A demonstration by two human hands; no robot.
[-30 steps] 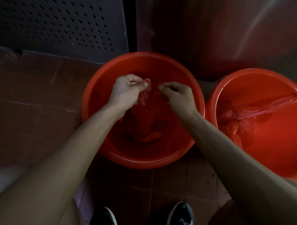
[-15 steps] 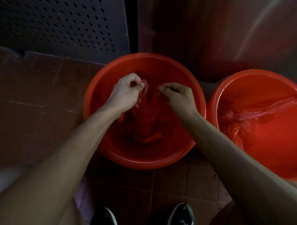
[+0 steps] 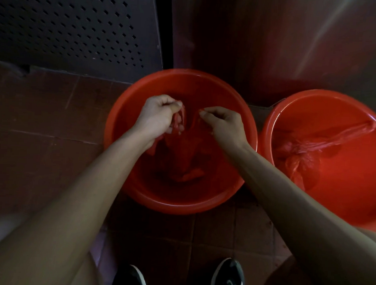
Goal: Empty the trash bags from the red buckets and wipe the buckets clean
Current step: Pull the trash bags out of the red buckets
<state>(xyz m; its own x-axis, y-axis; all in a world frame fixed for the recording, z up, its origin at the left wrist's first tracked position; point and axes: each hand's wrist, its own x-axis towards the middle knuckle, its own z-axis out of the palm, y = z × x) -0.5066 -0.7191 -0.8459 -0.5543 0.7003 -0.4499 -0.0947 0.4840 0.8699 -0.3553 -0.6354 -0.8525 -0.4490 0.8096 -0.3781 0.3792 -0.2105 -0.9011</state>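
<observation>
the wide round red plastic bucket (image 3: 138,183) sits before your feet, its thin red plastic trash bag (image 3: 188,155) slumped inside, directly below both hands. your left hand (image 3: 157,115) bunches one edge, your right hand (image 3: 223,122) pinches the other; lift straight up.

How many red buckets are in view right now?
2. One red bucket sits under both hands, a red bag inside; the second red bucket stands to its right, cut off by the frame edge. Others may be out of view.
</observation>
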